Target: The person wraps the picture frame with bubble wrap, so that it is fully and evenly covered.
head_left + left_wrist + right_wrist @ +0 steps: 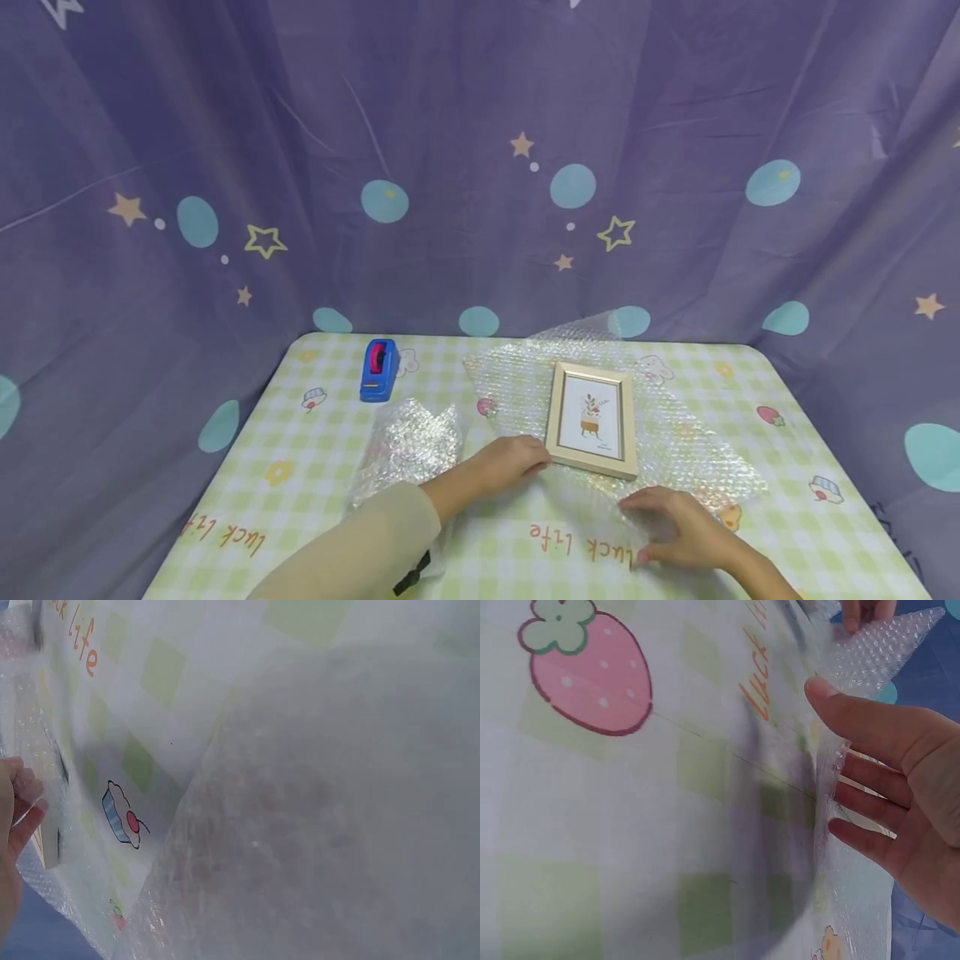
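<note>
A light wooden picture frame [592, 419] with a plant print lies face up on a sheet of bubble wrap [510, 387]. At the frame's lower left corner, my left hand [504, 463] pinches the near edge of the wrap; the left wrist view shows this hand [16, 825] with curled fingertips partly behind the clear film. My right hand [686, 527] is at the wrap's near right edge. Its fingers [874, 782] touch the wrap from behind, while its thumb stands apart from them.
A blue tape dispenser [379, 371] with a pink core stands at the back left. Another bubble-wrapped bundle [412, 442] lies left of the frame, partly behind my left forearm. A checked cloth [315, 446] covers the table, and a purple curtain [465, 250] hangs behind it.
</note>
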The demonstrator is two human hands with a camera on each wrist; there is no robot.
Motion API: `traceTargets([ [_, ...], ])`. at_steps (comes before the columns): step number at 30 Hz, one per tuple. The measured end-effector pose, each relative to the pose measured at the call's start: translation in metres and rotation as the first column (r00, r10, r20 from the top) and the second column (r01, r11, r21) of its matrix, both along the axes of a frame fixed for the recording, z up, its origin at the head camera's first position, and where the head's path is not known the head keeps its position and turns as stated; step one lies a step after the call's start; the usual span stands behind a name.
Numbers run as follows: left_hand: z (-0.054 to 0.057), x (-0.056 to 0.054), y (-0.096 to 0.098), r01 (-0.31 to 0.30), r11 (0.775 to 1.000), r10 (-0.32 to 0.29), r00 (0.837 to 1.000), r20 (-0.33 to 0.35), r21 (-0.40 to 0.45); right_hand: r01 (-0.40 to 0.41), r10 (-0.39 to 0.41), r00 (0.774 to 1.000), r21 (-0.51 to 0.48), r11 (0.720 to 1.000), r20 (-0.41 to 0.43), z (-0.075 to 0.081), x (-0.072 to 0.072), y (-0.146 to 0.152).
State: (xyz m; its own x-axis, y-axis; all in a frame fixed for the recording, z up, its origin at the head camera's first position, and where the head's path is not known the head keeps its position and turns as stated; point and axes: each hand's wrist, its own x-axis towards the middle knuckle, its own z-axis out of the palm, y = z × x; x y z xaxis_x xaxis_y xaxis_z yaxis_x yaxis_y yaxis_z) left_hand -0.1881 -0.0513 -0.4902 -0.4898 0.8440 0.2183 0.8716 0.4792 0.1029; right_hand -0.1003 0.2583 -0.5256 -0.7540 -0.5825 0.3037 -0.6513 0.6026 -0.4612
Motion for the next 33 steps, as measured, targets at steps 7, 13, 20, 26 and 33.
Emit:
traceTargets([
  [7, 0.002, 0.001, -0.002, -0.073, 0.997, 0.069, 0.982, 0.178, 0.017, -0.028, 0.044, 0.988, -0.108, 0.994, 0.147, 0.004, -0.005, 0.006],
  [13, 0.006, 0.002, -0.008, -0.102, 0.994, 0.079, 0.924, 0.374, 0.043, -0.032, 0.092, 0.956, -0.213, 0.977, 0.277, 0.011, -0.006, 0.007],
  [20, 0.005, -0.003, -0.011, -0.159, 0.980, 0.081, 0.861, 0.501, 0.116, 0.154, -0.067, 0.945, -0.255, 0.955, 0.321, 0.015, -0.013, 0.008],
  [26, -0.003, -0.007, -0.007, -0.306, 0.942, 0.180, 0.808, 0.561, 0.138, 0.413, -0.340, 0.888, -0.215, 0.885, 0.309, 0.012, -0.024, -0.003],
  [33, -0.006, -0.008, -0.003, -0.390, 0.911, 0.240, 0.767, 0.595, 0.136, 0.592, -0.543, 0.778, -0.081, 0.802, 0.317, 0.008, -0.034, -0.012],
])
